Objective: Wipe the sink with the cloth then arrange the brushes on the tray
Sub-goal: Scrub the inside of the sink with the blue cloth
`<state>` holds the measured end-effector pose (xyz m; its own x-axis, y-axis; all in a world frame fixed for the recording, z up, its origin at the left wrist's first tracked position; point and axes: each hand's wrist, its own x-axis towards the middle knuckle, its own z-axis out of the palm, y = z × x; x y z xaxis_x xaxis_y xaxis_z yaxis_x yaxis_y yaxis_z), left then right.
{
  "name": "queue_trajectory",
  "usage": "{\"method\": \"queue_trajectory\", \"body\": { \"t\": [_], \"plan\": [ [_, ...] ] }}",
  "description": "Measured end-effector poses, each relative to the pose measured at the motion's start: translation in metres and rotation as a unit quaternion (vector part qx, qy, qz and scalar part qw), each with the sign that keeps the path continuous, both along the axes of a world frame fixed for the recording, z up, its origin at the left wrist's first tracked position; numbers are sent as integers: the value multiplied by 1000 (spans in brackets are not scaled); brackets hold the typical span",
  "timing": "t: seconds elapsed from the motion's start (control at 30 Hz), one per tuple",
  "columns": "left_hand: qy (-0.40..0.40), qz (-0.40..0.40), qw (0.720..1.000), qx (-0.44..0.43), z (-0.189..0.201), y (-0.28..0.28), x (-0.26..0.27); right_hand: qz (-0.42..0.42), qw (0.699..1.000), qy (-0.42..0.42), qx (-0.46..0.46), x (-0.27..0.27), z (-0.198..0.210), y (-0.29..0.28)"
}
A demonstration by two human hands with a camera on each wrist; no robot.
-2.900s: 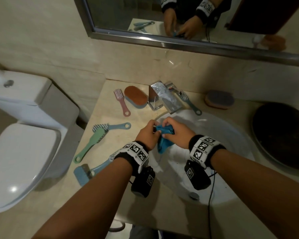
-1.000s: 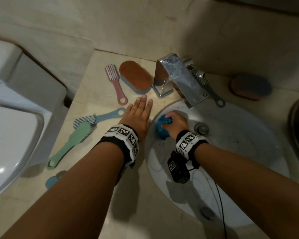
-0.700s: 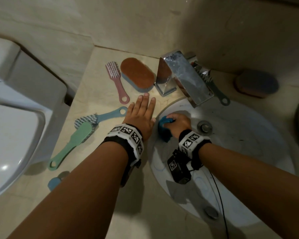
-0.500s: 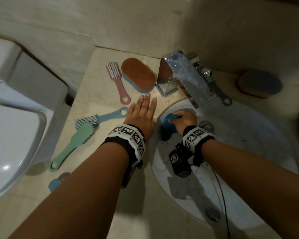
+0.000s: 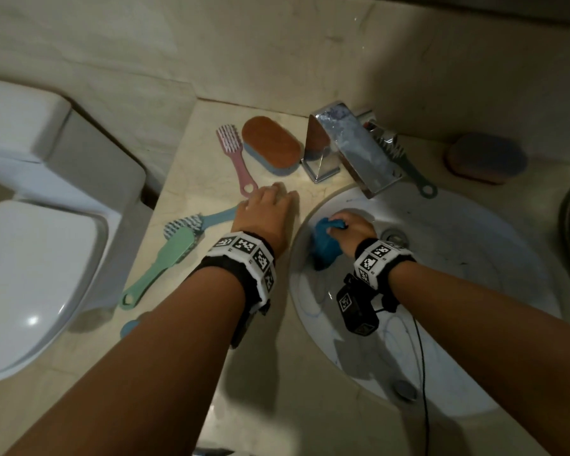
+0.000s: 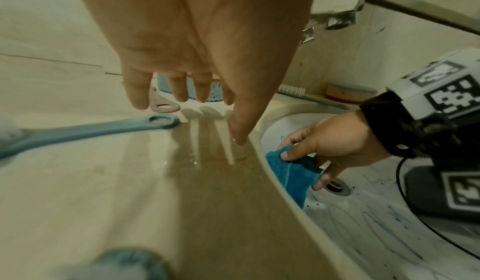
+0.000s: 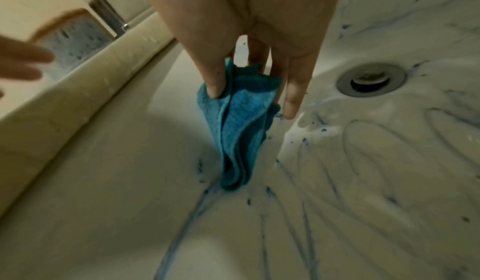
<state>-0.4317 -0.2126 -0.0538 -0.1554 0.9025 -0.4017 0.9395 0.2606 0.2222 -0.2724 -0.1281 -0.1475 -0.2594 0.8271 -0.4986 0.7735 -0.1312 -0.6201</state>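
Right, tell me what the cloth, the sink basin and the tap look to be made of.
Cloth: soft napped fabric, probably microfibre or terry; it folds limply and looks fuzzy and matt.
Sink basin: glazed white ceramic, most likely; smooth, with soft gloss and blue streaks sitting on the surface.
Tap: polished metal, likely chrome-plated; mirror-like, though dulled with spots.

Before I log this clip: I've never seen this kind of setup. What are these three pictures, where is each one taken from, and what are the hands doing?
No robot here: a person wears one camera on the head and one on each wrist. The head view looks down at a bathroom counter. The right hand grips a blue cloth against the sink; the right wrist view shows it close up, with blue streaks on the basin. The left hand is spread flat on the counter, holding nothing. Beside it lie a pink brush, a green brush, a blue brush and a brown pad, near the tap.
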Motion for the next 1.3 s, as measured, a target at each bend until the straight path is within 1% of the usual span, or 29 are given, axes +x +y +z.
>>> {"method": "queue_trajectory", "body": {
  "t": [0.07,0.13,0.2,0.27,0.3,0.33,0.43,0.47,0.53,0.57,0.63,0.67,0.7,0.77,0.83,0.9,0.93,1.03,1.1,1.17,1.23,1.27,1.3],
  "plan": [
    [-2,11,999,-52,-3,-9,1,-41,999,3,-3,0,1,5],
    [-13,17,996,-88,-9,-13,2,-46,998,12,-33,-4,-2,3],
    [-13,18,995,-100,-13,-13,4,-31,998,17,-58,-9,-10,-7],
    [-13,13,994,-105,-15,-13,4,14,999,-17,-43,-14,-17,-16],
    [-13,11,994,-108,-16,-12,2,19,999,-23,-33,-15,-18,-16],
    [-13,10,994,-112,-17,-11,1,6,999,-20,-30,-16,-18,-13],
    [-13,8,993,-119,-17,-10,0,-85,995,24,-39,-17,-10,4],
    [-14,8,993,-119,-17,-10,0,-102,994,22,-42,-17,-9,7],
    [-19,8,993,-119,-19,-9,-2,-107,993,16,-51,-18,-10,0],
    [-18,6,993,-120,-20,-9,-3,-92,995,9,-48,-19,-12,-8],
    [-12,-1,993,-121,-23,-8,-5,-10,999,-21,-27,-19,-18,-20],
    [-9,-4,993,-122,-24,-7,-5,16,999,-26,-17,-18,-19,-22],
    [-7,-7,992,-122,-25,-7,-6,15,1000,-14,-14,-17,-18,-20],
    [-4,-10,992,-126,-24,-7,-6,-47,998,34,-26,-15,-12,-10],
    [-5,-6,991,-131,-23,-8,-7,-115,991,61,-40,-15,-9,-4],
    [-2,-5,991,-133,-20,-9,-6,-141,985,67,-68,-17,-10,-9],
    [-2,-4,991,-135,-19,-9,-5,-126,988,59,-73,-16,-11,-15],
    [4,2,989,-147,-13,-10,-5,10,999,0,-54,-9,-13,-34],
    [-2,7,988,-152,-10,-12,-6,62,995,1,-77,-3,-13,-39],
    [-15,11,988,-151,-9,-13,-6,82,993,7,-89,-1,-13,-39],
    [-19,12,988,-150,-9,-13,-6,99,994,-11,-54,-4,-15,-36],
    [-20,12,989,-149,-9,-13,-7,89,995,-15,-31,-7,-17,-32],
    [-19,11,989,-149,-9,-13,-7,56,998,-10,-18,-9,-18,-29]
  ]
}}
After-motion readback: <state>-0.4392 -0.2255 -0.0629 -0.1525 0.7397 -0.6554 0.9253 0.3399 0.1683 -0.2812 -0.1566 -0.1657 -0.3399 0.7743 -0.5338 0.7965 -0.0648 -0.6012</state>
